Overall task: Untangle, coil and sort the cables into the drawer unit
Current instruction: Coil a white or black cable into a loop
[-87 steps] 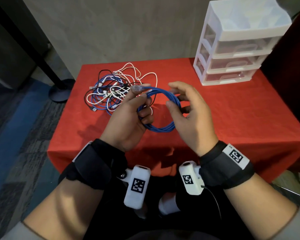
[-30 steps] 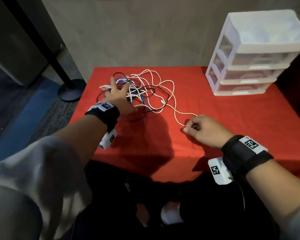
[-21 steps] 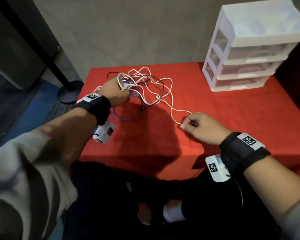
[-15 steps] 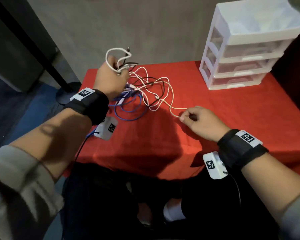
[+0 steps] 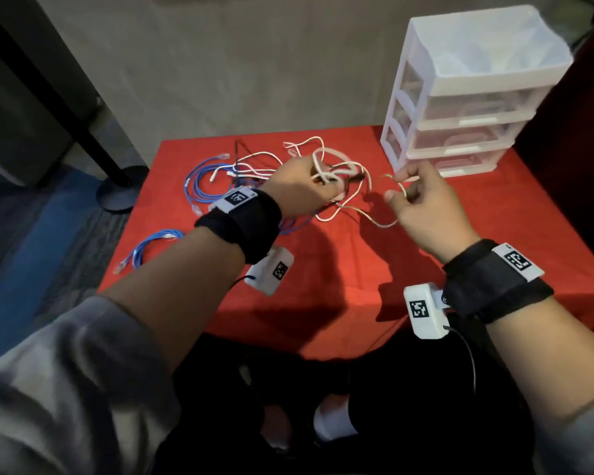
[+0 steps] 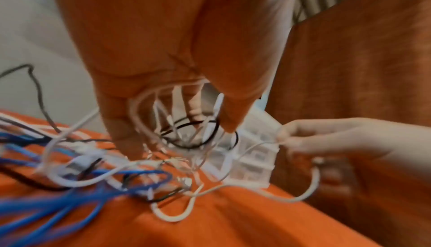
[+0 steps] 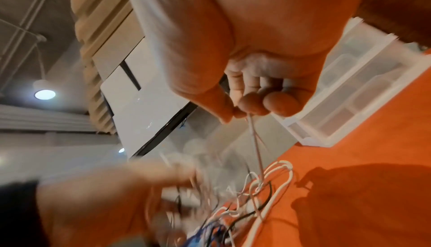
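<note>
Right hand [image 5: 422, 200] pinches white cable [image 5: 374, 219] end, drawing it clear. Left hand [image 5: 302, 186] curled round tangle [image 5: 330, 173], lifted off tabletop [image 5: 323, 269] to loosen knots. Blue coil [image 5: 151, 248] set aside left. Drawer unit [image 5: 460, 97] far right, drawers closed.

Worktop cover: red cloth [image 5: 323, 269]
Floor: blue and grey carpet [image 5: 31, 234]
Left of worktop: black stand, round base [image 5: 117, 188]
Behind: beige wall [image 5: 237, 63]
</note>
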Demonstrator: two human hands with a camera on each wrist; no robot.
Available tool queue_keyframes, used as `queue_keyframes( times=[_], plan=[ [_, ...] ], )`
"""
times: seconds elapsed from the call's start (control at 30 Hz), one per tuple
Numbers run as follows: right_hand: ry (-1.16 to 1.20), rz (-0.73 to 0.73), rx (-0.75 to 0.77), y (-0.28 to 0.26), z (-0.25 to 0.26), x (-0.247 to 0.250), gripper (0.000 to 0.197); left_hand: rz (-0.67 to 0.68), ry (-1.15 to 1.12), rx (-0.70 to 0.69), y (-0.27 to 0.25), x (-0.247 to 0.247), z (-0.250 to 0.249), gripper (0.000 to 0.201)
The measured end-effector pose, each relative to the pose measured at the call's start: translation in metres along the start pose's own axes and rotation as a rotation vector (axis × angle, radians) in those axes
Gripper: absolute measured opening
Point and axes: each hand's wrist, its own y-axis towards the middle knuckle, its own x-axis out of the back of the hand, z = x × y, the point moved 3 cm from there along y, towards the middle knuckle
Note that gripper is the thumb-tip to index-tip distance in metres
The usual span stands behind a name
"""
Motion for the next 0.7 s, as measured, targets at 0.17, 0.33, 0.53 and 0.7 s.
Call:
queue_keyframes(
  times=[0.17, 0.33, 0.53, 0.7],
  plan=[
    [0.071, -0.204, 0.001, 0.002, 0.007, 0.049, 0.011, -0.014, 0.193, 0.307, -0.016, 0.018, 0.062, 0.082],
    [0.305, -0.177, 0.127, 0.012, 0.060, 0.087, 0.013, -0.193, 0.399, 0.181, -0.028, 0.040, 0.037, 0.067],
    [0.220, 0.122, 0.280, 0.004, 0.113, 0.060, 0.012, -0.133, -0.231, -0.261, -0.039, 0.012, -0.061, 0.028],
    [0.606, 0.066, -0.012, 0.002, 0.108, 0.056, 0.017, -0.470, -0.246, -0.207, -0.052, 0.007, -0.039, 0.028]
  ],
)
